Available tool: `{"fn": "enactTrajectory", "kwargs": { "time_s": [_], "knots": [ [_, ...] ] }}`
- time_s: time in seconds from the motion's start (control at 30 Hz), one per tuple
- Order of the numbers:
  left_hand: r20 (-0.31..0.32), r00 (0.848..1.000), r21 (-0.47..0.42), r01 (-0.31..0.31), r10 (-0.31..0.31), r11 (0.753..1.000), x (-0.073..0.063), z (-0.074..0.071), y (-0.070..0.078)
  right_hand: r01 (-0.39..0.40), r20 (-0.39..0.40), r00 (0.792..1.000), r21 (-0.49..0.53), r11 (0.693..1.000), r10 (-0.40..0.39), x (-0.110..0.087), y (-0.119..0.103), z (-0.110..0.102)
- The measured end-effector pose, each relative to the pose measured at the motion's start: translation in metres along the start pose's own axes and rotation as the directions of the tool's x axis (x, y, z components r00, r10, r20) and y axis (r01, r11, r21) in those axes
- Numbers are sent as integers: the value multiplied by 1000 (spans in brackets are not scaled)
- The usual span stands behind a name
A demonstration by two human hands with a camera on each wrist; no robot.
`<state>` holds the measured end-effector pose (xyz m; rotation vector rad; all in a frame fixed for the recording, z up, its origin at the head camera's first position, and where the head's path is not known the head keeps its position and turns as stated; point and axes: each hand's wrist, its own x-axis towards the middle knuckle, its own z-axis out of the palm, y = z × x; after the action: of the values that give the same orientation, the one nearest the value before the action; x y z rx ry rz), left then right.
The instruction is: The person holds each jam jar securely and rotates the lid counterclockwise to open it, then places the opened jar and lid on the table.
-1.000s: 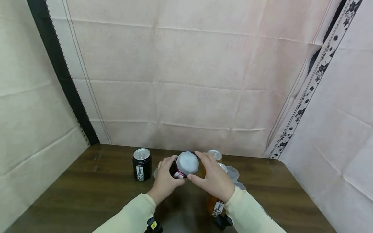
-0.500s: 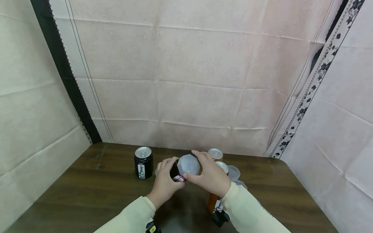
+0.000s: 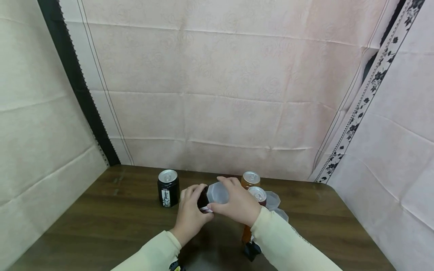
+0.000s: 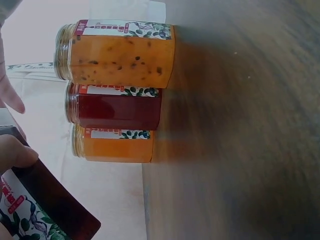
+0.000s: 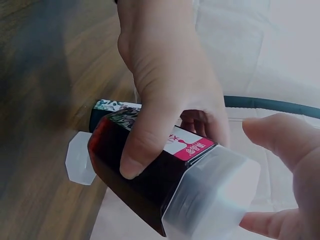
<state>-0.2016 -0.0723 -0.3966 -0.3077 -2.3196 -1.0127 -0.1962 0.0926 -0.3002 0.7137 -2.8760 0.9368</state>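
My left hand (image 3: 190, 214) grips a dark jar (image 5: 135, 195) by its sides, holding it tilted above the table. The jar bears a white and pink label. A translucent eight-sided plastic lid (image 3: 217, 194) covers the jar's top, facing right. My right hand (image 3: 239, 203) is curled round the lid with thumb and fingers at opposite sides. In the right wrist view the lower finger reaches the lid's edge, while the upper one shows a gap beside it. Part of the lid is hidden by the right hand in the head view.
Another dark jar (image 3: 168, 190) with a silver top stands at the left. In the left wrist view, a seeded orange jar (image 4: 120, 60), a red jar (image 4: 117, 112) and another orange jar (image 4: 117, 148) stand in a row. Loose translucent lids (image 3: 272, 199) lie beside them on the wooden table (image 3: 112, 226).
The right hand has turned and shifted left round the lid. The jar has tipped further, so its lid shows less from above. The left hand keeps its grip.
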Motion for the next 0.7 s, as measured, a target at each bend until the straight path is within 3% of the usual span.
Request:
{"fn": "enactTrajectory", "kwargs": {
  "time_s": [0.4,0.7],
  "knots": [
    [-54,996,91,-67,72,994,-7,-3,1,9,17,1000,-34,999,-9,4,1,8],
    [-44,997,116,-54,60,992,-12,-6,2,17,46,999,41,999,-19,3,1,12]
  ]
}}
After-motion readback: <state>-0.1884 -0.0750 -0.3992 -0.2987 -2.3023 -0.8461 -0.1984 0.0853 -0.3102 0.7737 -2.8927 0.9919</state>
